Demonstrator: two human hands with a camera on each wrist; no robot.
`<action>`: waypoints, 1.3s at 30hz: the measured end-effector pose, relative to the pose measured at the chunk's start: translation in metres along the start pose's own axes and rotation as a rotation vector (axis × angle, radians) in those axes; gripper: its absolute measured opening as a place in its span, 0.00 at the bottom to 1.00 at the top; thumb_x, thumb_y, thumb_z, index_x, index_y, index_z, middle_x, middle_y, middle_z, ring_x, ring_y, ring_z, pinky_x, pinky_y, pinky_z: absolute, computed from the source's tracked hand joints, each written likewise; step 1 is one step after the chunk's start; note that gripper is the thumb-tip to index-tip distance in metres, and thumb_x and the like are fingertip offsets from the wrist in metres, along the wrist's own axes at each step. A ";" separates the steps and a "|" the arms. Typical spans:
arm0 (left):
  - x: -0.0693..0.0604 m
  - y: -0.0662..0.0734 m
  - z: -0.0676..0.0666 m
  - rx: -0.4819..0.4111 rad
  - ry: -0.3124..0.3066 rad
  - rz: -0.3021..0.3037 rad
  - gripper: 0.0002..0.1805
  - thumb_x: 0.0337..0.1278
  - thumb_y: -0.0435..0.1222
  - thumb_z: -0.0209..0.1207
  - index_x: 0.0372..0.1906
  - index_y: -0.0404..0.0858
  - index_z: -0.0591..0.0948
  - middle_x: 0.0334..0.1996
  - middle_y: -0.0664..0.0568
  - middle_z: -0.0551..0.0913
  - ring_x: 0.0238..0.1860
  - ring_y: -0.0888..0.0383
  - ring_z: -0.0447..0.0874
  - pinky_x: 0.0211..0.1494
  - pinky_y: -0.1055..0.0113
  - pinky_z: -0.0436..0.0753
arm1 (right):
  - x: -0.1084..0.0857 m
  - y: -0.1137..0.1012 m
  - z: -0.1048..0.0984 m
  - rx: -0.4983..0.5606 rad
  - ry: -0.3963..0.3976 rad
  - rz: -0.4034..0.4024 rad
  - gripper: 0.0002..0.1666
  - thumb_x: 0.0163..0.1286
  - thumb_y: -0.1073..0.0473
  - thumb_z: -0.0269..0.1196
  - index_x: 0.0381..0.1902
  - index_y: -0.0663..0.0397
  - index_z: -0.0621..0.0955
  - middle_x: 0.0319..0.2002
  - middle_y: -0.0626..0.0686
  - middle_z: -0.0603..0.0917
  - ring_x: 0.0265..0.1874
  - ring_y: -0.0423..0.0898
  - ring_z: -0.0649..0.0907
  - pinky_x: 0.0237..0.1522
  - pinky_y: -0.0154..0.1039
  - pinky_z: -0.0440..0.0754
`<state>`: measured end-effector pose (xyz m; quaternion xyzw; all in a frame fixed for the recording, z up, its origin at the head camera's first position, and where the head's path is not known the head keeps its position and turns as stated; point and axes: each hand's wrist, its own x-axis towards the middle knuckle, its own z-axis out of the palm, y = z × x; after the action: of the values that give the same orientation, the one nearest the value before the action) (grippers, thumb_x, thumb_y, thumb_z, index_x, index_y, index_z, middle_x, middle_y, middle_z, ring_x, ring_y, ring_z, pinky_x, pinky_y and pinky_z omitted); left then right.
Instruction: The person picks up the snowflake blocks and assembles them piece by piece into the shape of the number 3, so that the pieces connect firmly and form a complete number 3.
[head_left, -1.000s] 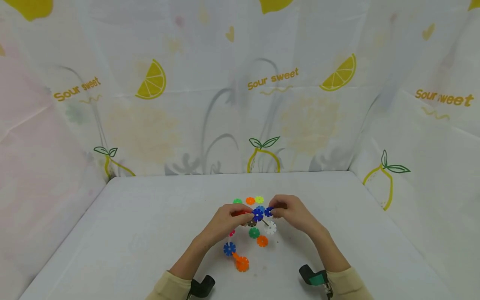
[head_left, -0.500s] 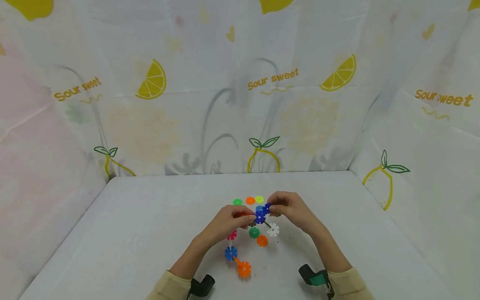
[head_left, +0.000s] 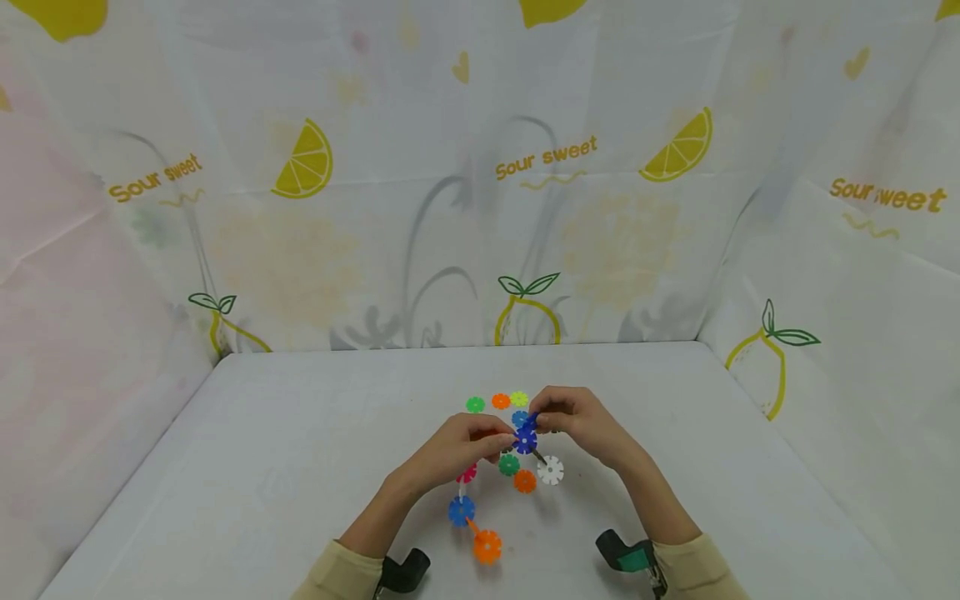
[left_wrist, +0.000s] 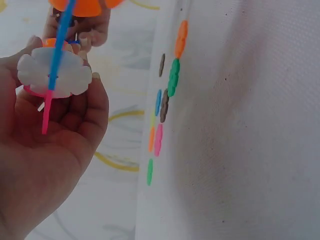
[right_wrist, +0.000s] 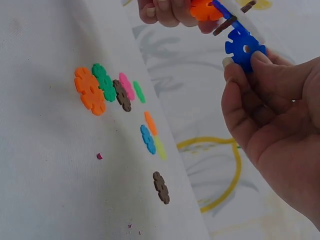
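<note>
1. Nearest the person, the chain of notched discs trails from the hands above the table, ending in an orange disc. It looks thin, light and stiff, probably plastic; the slotted joints are likely its weak points, apt to twist if the tail swings.

2. The left hand pinches the chain between thumb and fingers, seemingly at an orange piece, though the exact contact is partly hidden. Gripping close to the joint being worked should steady it best.

3. Between the hands sits a dark blue disc of the chain; a branch beside it ends in a white disc.

4. The right hand pinches another blue disc at its rim, thumb against fingers. The two blue pieces meet; I cannot tell whether the slots are seated. Smooth faces may slip, so flat sides just behind the notch look the surest hold.

5. Loose discs lie on the table below and beyond the hands.

6. Farthest stands the lemon-printed cloth.
</note>
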<state>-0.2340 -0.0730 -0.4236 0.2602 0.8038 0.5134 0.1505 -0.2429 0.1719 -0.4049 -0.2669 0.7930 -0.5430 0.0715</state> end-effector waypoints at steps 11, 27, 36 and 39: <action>0.000 0.002 0.000 -0.005 0.005 -0.032 0.10 0.66 0.50 0.59 0.44 0.52 0.86 0.38 0.42 0.87 0.40 0.45 0.84 0.41 0.60 0.80 | 0.000 0.002 -0.001 0.026 -0.037 -0.035 0.09 0.74 0.67 0.54 0.41 0.64 0.81 0.39 0.59 0.82 0.40 0.62 0.83 0.47 0.49 0.85; 0.000 -0.001 0.000 0.013 0.019 -0.041 0.10 0.66 0.53 0.59 0.39 0.54 0.84 0.30 0.55 0.84 0.37 0.44 0.82 0.30 0.65 0.75 | 0.002 0.002 0.003 0.034 -0.080 -0.055 0.08 0.73 0.68 0.55 0.40 0.60 0.82 0.40 0.60 0.81 0.38 0.47 0.81 0.46 0.47 0.85; 0.001 -0.002 -0.001 -0.017 0.019 -0.036 0.10 0.65 0.51 0.61 0.40 0.50 0.83 0.33 0.51 0.85 0.37 0.52 0.83 0.43 0.56 0.82 | 0.001 0.000 0.006 0.046 -0.035 -0.046 0.08 0.73 0.69 0.55 0.42 0.69 0.80 0.38 0.61 0.80 0.33 0.44 0.81 0.42 0.39 0.84; 0.001 -0.002 -0.001 0.018 0.029 -0.033 0.09 0.60 0.50 0.65 0.40 0.51 0.83 0.35 0.51 0.84 0.37 0.51 0.81 0.39 0.61 0.80 | 0.001 -0.001 0.008 0.053 -0.019 -0.032 0.08 0.73 0.69 0.55 0.42 0.69 0.80 0.37 0.61 0.80 0.33 0.44 0.81 0.42 0.37 0.84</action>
<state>-0.2357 -0.0743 -0.4248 0.2408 0.8147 0.5072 0.1449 -0.2403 0.1645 -0.4073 -0.2825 0.7734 -0.5622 0.0774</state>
